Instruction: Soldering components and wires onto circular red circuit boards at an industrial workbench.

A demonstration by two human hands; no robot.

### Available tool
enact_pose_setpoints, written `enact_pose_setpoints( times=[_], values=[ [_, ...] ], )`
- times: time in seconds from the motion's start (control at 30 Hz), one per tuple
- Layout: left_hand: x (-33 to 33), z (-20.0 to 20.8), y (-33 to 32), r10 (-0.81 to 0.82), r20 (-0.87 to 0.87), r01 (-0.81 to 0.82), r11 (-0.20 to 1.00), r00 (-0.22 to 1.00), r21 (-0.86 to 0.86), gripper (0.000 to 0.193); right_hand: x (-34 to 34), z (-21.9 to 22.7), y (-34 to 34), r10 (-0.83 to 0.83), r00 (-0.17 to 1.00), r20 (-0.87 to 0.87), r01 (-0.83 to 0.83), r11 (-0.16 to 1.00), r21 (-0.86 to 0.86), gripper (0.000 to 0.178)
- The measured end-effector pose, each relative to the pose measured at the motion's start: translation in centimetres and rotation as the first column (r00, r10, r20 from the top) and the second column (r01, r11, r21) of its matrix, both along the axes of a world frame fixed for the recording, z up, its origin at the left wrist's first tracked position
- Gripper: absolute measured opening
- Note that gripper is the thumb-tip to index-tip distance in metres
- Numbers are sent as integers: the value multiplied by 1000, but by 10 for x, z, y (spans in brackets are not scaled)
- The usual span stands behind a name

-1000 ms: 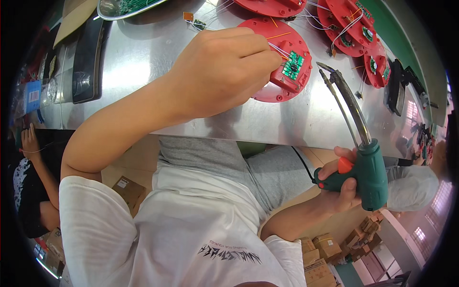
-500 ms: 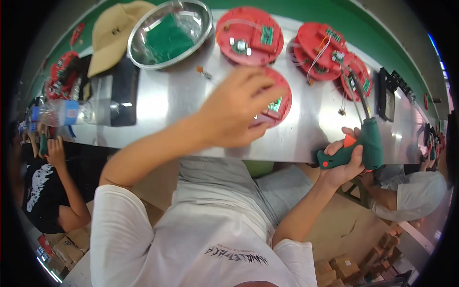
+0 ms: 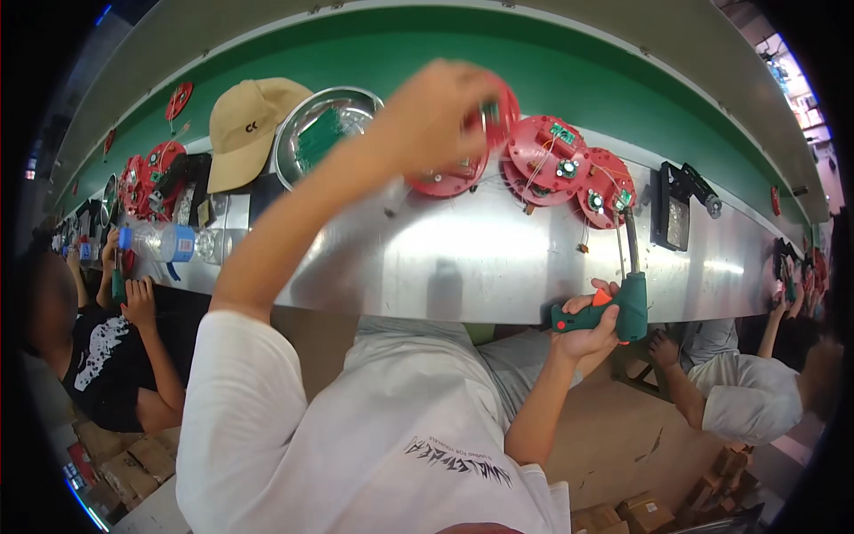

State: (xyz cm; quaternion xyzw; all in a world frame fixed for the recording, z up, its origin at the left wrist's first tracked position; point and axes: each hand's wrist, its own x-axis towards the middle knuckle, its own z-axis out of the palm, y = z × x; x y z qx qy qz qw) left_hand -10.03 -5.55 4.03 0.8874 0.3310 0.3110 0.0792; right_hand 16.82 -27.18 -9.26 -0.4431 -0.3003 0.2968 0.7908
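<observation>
My left hand (image 3: 436, 116), blurred by motion, is raised over the far part of the bench, closed on the edge of a round red disc with a circuit board (image 3: 503, 107). Below it, another red disc (image 3: 449, 184) lies partly hidden by my arm. In my right hand (image 3: 592, 335) is a green soldering gun (image 3: 632, 307) with an orange trigger. Its long metal tip points away from me, towards a red disc (image 3: 608, 191) with boards and loose wires. Beside that disc, more red discs (image 3: 544, 165) lie stacked.
A steel bowl (image 3: 286, 151) with green boards, a tan cap (image 3: 245, 133) and a lying plastic bottle (image 3: 197, 243) are at the left. A black tray (image 3: 669, 218) stands at the right of the metal bench (image 3: 391, 276). People (image 3: 124, 365) sit on both sides.
My left hand has lifted a red disc off the near bench and carried it away from me, over the other discs. The soldering gun stays in my right hand. The view has tilted up.
</observation>
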Motion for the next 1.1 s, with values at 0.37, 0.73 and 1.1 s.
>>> enact_pose_setpoints(
  times=[0.37,0.73,1.1],
  values=[
    [-11,-30,-51,72,-226,-62,997,972,51,53,12,-1,-1,-51,998,-21,46,982,-184,47],
    [-24,-62,-115,212,259,-250,960,942,126,31,3,13,2,-79,997,2,77,979,-188,46],
    [-145,-88,-29,553,-252,-594,794,794,-130,22,2,8,6,9,1000,16,-7,991,-136,45]
  ],
)
